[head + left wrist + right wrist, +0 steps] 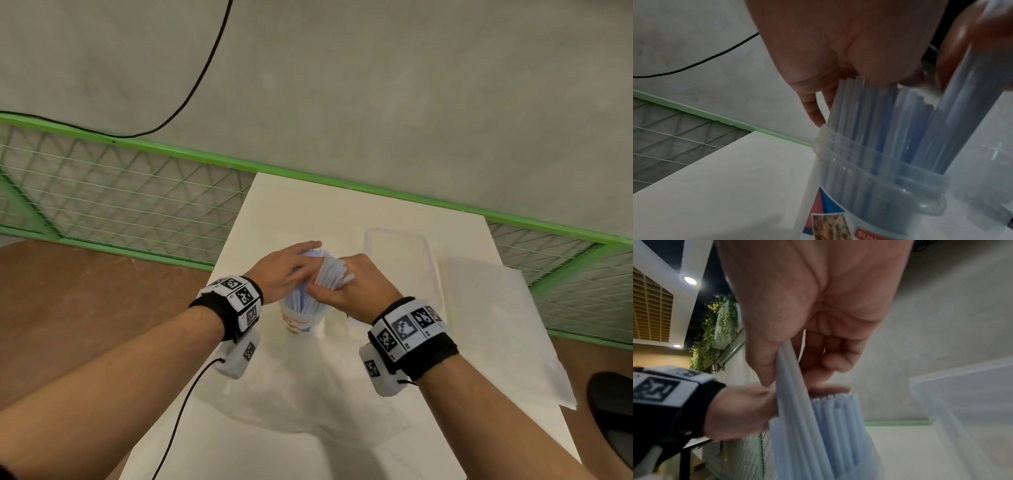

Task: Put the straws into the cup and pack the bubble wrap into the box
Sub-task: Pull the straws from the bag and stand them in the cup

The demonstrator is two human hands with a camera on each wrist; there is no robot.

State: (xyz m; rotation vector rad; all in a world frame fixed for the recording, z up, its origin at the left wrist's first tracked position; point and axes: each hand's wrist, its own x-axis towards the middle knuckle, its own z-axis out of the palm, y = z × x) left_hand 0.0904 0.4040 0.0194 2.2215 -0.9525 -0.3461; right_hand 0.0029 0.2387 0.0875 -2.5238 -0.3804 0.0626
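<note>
A clear cup [301,323] with a printed label stands mid-table, packed with pale blue straws [879,123]. My left hand [291,265] lies over the straw tops with its fingers stretched out, the palm [838,48] pressing down on them. My right hand [359,286] pinches a bundle of several straws [793,386] between thumb and fingers, slanted, with the lower ends inside the cup [879,186]. The clear box [397,260] stands just right of the hands. A white bubble wrap sheet [496,325] lies flat at the table's right side.
A crumpled clear plastic film [308,404] lies on the white table [274,205] in front of the cup. A green mesh fence [137,192] runs behind the table, with a black cable [191,89] above it. A dark object [613,411] sits beyond the right edge.
</note>
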